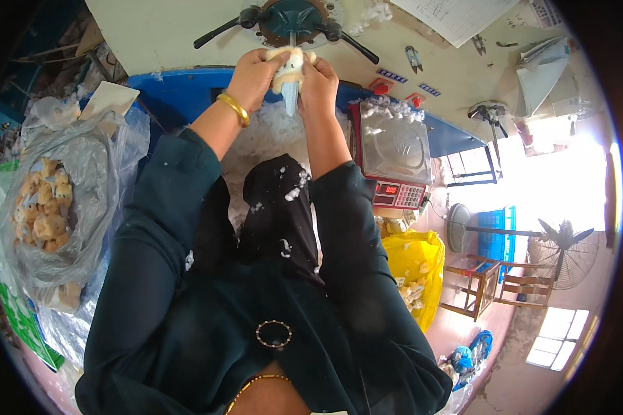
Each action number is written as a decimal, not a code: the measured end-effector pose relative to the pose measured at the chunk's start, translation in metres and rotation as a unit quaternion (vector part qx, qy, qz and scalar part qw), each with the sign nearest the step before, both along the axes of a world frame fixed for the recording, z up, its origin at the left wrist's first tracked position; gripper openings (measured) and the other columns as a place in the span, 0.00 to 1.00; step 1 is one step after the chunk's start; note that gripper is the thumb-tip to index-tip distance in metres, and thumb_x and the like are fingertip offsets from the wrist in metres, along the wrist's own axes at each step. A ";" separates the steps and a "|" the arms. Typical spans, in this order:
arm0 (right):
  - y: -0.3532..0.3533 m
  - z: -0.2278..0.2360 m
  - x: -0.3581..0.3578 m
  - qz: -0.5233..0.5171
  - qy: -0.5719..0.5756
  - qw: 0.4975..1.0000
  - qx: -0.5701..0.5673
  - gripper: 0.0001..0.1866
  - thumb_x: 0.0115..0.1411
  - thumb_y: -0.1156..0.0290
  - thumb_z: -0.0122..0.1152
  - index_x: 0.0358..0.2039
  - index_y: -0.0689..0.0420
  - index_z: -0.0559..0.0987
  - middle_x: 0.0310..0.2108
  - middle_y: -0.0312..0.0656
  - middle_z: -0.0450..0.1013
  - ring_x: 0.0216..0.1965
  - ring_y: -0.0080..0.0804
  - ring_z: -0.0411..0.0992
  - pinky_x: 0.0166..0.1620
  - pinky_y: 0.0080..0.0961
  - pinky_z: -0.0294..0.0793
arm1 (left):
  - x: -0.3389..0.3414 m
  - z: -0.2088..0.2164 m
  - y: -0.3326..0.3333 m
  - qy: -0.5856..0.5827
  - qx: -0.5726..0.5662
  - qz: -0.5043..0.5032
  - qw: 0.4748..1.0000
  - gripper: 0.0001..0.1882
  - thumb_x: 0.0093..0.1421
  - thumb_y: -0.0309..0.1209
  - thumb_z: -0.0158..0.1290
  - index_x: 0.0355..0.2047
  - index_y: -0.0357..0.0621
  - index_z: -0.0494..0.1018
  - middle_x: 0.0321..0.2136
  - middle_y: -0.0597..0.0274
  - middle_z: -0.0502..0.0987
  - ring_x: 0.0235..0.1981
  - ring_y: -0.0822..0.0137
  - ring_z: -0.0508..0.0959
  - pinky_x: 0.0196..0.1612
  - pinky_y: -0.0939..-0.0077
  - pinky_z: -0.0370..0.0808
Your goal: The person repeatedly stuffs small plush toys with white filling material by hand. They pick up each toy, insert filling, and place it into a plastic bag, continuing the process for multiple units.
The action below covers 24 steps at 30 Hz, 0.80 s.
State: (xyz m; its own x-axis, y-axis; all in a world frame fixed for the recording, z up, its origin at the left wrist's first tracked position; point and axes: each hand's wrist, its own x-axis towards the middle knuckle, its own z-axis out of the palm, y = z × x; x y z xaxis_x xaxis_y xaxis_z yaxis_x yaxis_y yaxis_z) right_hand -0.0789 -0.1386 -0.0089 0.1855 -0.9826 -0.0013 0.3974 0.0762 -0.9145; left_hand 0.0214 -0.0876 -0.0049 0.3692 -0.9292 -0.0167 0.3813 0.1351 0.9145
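Note:
Between both hands is a small cream plush toy [293, 63] with dark eye spots and a light-blue piece [290, 98] hanging below it. My left hand [253, 77] grips its left side, with the thumb on top. My right hand [318, 84] holds the right side, fingers closed round it. The toy is up against the thin metal nozzle [293, 37] of a round dark-green machine plate [284, 15]. Whether the nozzle tip is inside the toy is hidden.
Black-handled levers [218, 32] flank the nozzle. White stuffing [277, 131] lies below my hands. At right are a red scale [394, 149], a yellow bag [415, 263] and snips [413, 59]. Plush pieces [47, 207] fill a clear bag [83, 242] at left.

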 end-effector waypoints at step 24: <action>0.079 0.007 -0.058 0.066 -0.011 0.998 -0.001 0.05 0.58 0.75 0.62 0.27 0.58 0.73 0.21 0.31 0.69 0.16 0.13 0.61 0.19 0.11 0.56 | -0.005 -0.011 0.064 -0.225 -0.002 0.054 0.973 0.07 0.56 0.24 0.57 0.24 0.39 0.71 0.17 0.69 0.71 0.16 0.80 0.67 0.17 0.85 0.63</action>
State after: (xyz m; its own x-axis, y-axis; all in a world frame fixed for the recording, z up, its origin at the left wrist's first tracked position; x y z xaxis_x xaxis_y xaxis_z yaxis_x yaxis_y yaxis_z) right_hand -0.1369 -0.0594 -0.0019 0.3141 -0.9494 0.0060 0.4046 0.1282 -0.9055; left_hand 0.0163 -0.0238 -0.0162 0.4337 -0.8845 0.1721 -0.0745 0.1552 0.9851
